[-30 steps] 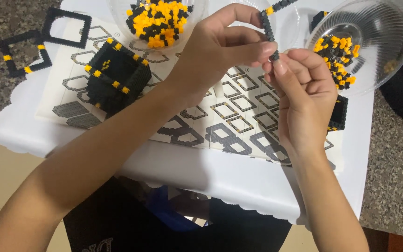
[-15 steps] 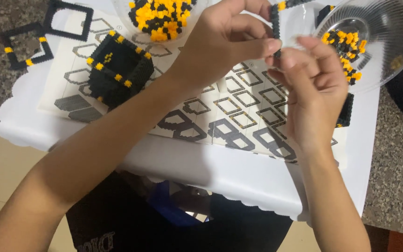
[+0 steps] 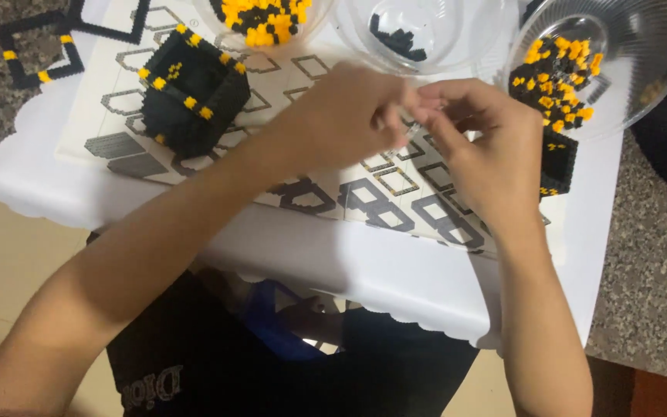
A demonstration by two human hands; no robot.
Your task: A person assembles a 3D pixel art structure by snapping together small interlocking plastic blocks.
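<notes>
Over the tabletop's middle, above the printed pattern sheet (image 3: 194, 166) | left hand (image 3: 349, 116) and right hand (image 3: 488, 154) are meeting fingertip to fingertip, each grip pinching something too small to identify | black-and-yellow bead cube (image 3: 191, 89) is sitting toward the far left corner | clear bowl of black beads (image 3: 426, 35) is standing just beyond the hands

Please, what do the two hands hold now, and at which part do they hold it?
It cannot be told: left hand and right hand meet fingertip to fingertip above the pattern sheet, hiding anything between them.
</notes>
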